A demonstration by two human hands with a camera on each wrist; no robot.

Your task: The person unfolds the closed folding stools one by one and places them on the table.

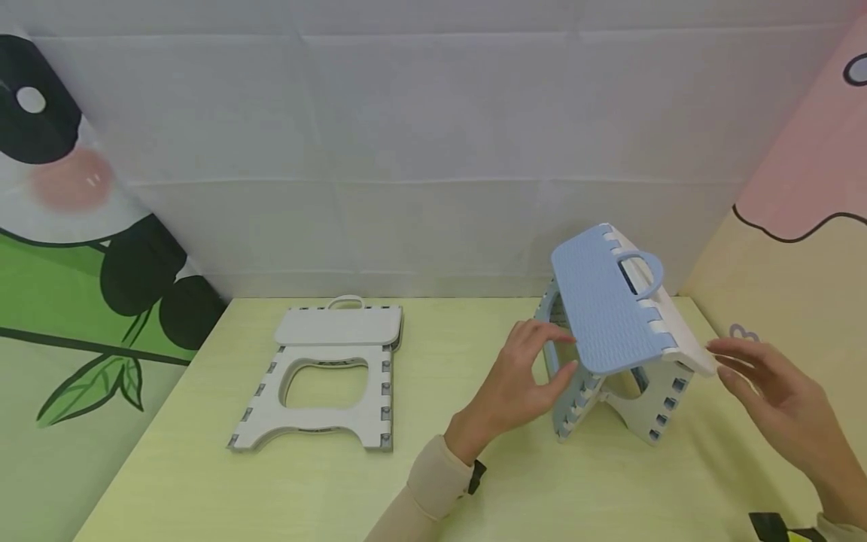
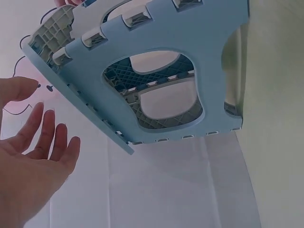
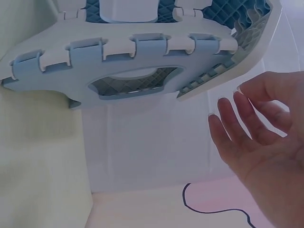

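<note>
A blue-and-white folding step stool (image 1: 603, 309) stands half unfolded at the right of the table, its two top panels sloping down from a ridge with a looped handle. My left hand (image 1: 515, 376) is beside the blue panel, thumb and fingers spread apart. The left wrist view shows that hand a short way off the panel edge. On the other side, my right hand (image 1: 779, 399) has its loosely bent fingers near the white panel's lower edge. A gap shows between those fingers and the stool in the right wrist view. Both hands hold nothing.
A white folding stool (image 1: 339, 327) lies folded flat on the pale yellow table (image 1: 447, 324), left of the hands. A white cloth wall (image 1: 420, 150) rises behind the table. Cartoon-printed panels stand at both sides.
</note>
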